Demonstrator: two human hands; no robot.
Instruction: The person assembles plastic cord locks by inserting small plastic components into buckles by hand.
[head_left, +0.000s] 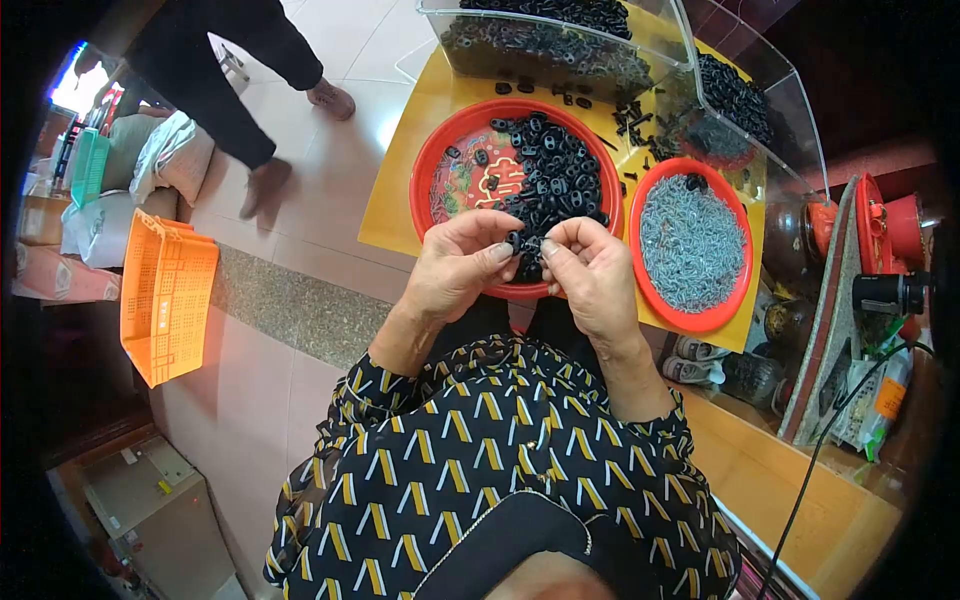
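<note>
My left hand pinches a small black plastic piece between thumb and fingers. Close beside it, my right hand has its thumb and forefinger pressed together at the piece's right side; anything small in that pinch is too fine to make out. Both hands are over the near rim of a round red tray. Inside it lies a heap of black plastic pieces with holes, mostly to the right. To the right, a red oval tray holds many small silvery metal parts.
Clear bins of black parts stand at the back of the yellow table. Loose black screw-like parts lie near the trays. An orange crate is on the floor at left. Another person's legs show at upper left.
</note>
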